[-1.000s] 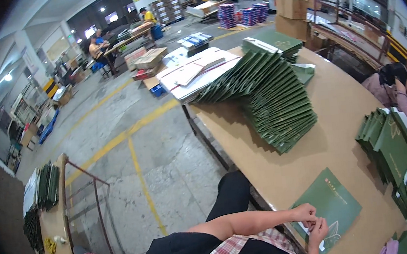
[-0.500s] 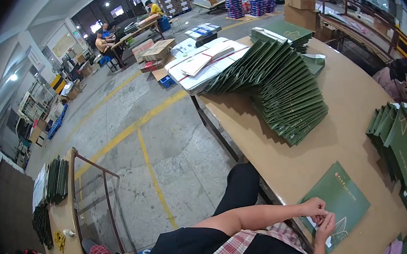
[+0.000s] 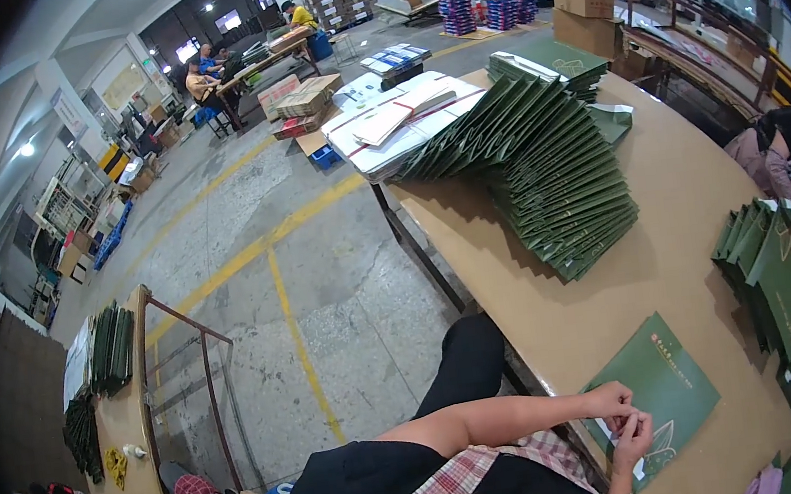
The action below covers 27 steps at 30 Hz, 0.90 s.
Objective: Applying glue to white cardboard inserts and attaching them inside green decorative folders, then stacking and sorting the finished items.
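Observation:
A flat green paper bag point(image 3: 676, 379) with gold line drawing lies on the tan table in front of me, near its edge. Over the lower left part of the bag, my left hand point(image 3: 610, 400) has its fingers pinched together. My right hand point(image 3: 634, 439) meets it from below, thumb and fingertips closed against the left fingertips. Whatever is between the fingers is too small to make out. Small white patches show on the bag beside and below my hands.
A long fanned row of folded green bags point(image 3: 568, 178) lies farther up the table point(image 3: 561, 326), beside stacked white sheets point(image 3: 401, 124). More green bags point(image 3: 781, 291) stand at the right. A co-worker point(image 3: 784, 149) sits across the right edge. Another table point(image 3: 131, 492) is at left.
My hands stay almost in place over the bag, fingertips still together. The co-worker at the right has shifted posture, and the person at the lower left has moved slightly.

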Each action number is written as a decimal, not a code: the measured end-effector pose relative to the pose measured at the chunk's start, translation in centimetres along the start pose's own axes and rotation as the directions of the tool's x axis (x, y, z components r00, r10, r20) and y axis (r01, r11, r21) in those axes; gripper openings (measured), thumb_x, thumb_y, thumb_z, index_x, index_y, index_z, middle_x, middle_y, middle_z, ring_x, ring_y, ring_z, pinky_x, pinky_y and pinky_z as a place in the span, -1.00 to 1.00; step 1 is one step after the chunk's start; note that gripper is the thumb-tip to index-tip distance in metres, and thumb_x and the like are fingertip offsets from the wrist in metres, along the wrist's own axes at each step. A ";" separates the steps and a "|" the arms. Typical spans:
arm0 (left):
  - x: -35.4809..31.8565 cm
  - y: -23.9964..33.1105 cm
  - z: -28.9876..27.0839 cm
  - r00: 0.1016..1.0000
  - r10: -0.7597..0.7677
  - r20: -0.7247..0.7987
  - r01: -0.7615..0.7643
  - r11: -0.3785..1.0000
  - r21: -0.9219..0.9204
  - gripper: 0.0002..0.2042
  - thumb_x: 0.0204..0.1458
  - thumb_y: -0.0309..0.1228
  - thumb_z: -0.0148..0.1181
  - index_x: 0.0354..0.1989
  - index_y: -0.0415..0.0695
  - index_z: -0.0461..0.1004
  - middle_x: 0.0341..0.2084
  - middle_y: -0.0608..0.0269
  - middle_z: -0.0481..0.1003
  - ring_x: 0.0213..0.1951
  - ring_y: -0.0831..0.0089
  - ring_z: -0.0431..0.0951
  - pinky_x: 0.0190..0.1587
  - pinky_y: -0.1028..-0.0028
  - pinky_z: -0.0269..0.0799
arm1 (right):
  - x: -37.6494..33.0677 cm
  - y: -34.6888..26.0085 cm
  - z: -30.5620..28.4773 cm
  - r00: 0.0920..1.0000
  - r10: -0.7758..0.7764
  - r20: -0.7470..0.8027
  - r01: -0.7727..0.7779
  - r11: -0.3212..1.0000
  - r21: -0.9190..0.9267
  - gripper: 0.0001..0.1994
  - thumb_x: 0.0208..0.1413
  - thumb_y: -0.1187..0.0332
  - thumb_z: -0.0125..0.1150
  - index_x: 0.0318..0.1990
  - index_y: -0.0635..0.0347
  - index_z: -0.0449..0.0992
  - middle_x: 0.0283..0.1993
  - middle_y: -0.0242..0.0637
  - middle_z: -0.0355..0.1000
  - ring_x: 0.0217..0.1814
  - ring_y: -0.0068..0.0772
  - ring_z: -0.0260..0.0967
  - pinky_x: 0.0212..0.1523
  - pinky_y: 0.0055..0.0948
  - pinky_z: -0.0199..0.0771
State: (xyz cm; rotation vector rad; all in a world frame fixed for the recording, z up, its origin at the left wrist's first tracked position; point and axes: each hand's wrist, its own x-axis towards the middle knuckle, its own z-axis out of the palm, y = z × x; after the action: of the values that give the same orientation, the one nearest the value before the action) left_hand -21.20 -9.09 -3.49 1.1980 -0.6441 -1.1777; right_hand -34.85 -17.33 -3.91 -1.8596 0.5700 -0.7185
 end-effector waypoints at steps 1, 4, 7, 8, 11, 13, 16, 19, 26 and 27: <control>0.1 -0.1 0.0 1.000 0.020 -0.014 -0.019 1.000 0.015 -0.69 0.11 -0.34 0.23 -0.57 -0.20 0.31 -0.65 0.18 0.51 -0.57 0.44 0.61 -0.54 0.44 0.61 | 0.0 0.1 0.1 0.999 -0.021 -0.025 0.021 1.000 -0.002 -0.80 0.27 0.35 0.03 -0.38 0.26 0.32 -0.53 -0.32 0.26 -0.51 -0.53 0.15 -0.49 -0.44 0.21; 0.2 -0.1 -0.1 1.000 0.023 -0.003 -0.023 0.999 0.027 -0.70 0.10 -0.36 0.24 -0.58 -0.20 0.31 -0.65 0.19 0.50 -0.56 0.45 0.61 -0.54 0.45 0.61 | 0.0 -0.4 -0.1 1.000 -0.021 -0.022 0.019 0.995 -0.102 -0.79 0.25 0.34 0.06 -0.39 0.28 0.34 -0.53 -0.32 0.27 -0.49 -0.52 0.17 -0.48 -0.45 0.22; 0.3 -0.2 -0.2 1.000 0.012 0.022 -0.013 0.999 0.034 -0.70 0.12 -0.35 0.23 -0.57 -0.19 0.31 -0.63 0.20 0.51 -0.54 0.46 0.62 -0.50 0.45 0.63 | 0.0 0.0 -0.1 0.998 -0.038 -0.043 0.033 0.993 -0.115 -0.79 0.23 0.34 0.08 -0.40 0.29 0.34 -0.54 -0.31 0.27 -0.51 -0.49 0.16 -0.47 -0.43 0.24; 0.4 -0.2 -0.2 1.000 0.017 0.022 -0.018 0.999 0.042 -0.70 0.12 -0.35 0.23 -0.57 -0.19 0.30 -0.63 0.20 0.51 -0.54 0.45 0.62 -0.50 0.45 0.63 | -0.1 0.0 -0.2 0.998 -0.037 -0.044 0.031 0.993 -0.116 -0.79 0.23 0.34 0.08 -0.40 0.29 0.34 -0.54 -0.31 0.27 -0.51 -0.49 0.16 -0.47 -0.43 0.24; 0.6 -0.4 -0.3 1.000 -0.007 0.015 0.008 1.000 -0.026 -0.69 0.11 -0.35 0.24 -0.57 -0.19 0.29 -0.63 0.18 0.51 -0.54 0.42 0.63 -0.51 0.43 0.63 | 0.0 0.2 -0.2 0.999 -0.026 -0.025 0.023 0.992 -0.122 -0.81 0.22 0.38 0.06 -0.39 0.30 0.35 -0.54 -0.31 0.27 -0.50 -0.48 0.16 -0.47 -0.41 0.25; 0.5 -0.1 -0.2 1.000 -0.004 0.017 0.004 1.000 -0.015 -0.69 0.11 -0.35 0.24 -0.56 -0.20 0.28 -0.63 0.16 0.51 -0.54 0.40 0.63 -0.52 0.42 0.63 | 0.1 0.6 -0.2 0.999 -0.031 -0.042 0.026 0.993 -0.117 -0.82 0.22 0.39 0.05 -0.39 0.31 0.35 -0.53 -0.31 0.28 -0.49 -0.47 0.17 -0.46 -0.39 0.26; 0.3 -0.2 -0.3 1.000 0.011 0.000 -0.011 1.000 -0.028 -0.68 0.11 -0.35 0.25 -0.56 -0.22 0.27 -0.63 0.11 0.52 -0.55 0.37 0.63 -0.53 0.40 0.62 | 0.3 -0.1 -0.2 0.998 -0.052 0.026 0.054 0.995 -0.089 -0.83 0.26 0.40 0.01 -0.36 0.29 0.33 -0.48 -0.37 0.29 -0.42 -0.60 0.20 -0.42 -0.53 0.27; 0.2 -0.5 0.2 0.999 0.040 -0.026 -0.041 0.999 -0.032 -0.67 0.11 -0.34 0.25 -0.56 -0.24 0.27 -0.63 0.08 0.51 -0.56 0.34 0.63 -0.55 0.38 0.62 | 0.2 2.5 -0.5 0.997 -0.072 0.016 0.073 0.993 -0.090 -0.82 0.28 0.39 -0.02 -0.34 0.30 0.30 -0.45 -0.37 0.29 -0.39 -0.59 0.21 -0.40 -0.51 0.28; 0.4 0.3 1.1 0.999 0.020 -0.029 -0.022 0.998 -0.061 -0.65 0.03 -0.34 0.33 -0.59 -0.29 0.32 -0.66 0.00 0.52 -0.60 0.30 0.62 -0.58 0.37 0.61 | -0.5 3.1 -1.8 0.984 0.180 0.012 -0.180 0.974 0.135 -0.73 0.32 0.27 -0.12 -0.31 0.31 0.33 -0.48 -0.38 0.18 -0.47 -0.59 0.09 -0.48 -0.54 0.16; 0.4 0.1 0.8 0.998 0.049 -0.036 -0.052 0.996 -0.069 -0.67 0.05 -0.35 0.30 -0.58 -0.31 0.35 -0.65 0.00 0.53 -0.61 0.30 0.62 -0.58 0.39 0.61 | -0.1 3.9 -1.2 0.994 0.112 -0.001 -0.111 0.985 0.134 -0.73 0.34 0.26 -0.15 -0.30 0.30 0.33 -0.48 -0.41 0.17 -0.48 -0.61 0.06 -0.48 -0.57 0.12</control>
State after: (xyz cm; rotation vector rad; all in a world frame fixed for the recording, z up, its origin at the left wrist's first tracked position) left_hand -21.71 -9.77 -3.27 1.1343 -0.5993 -1.1263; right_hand -35.99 -19.43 -7.19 -1.6879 0.6119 -0.6739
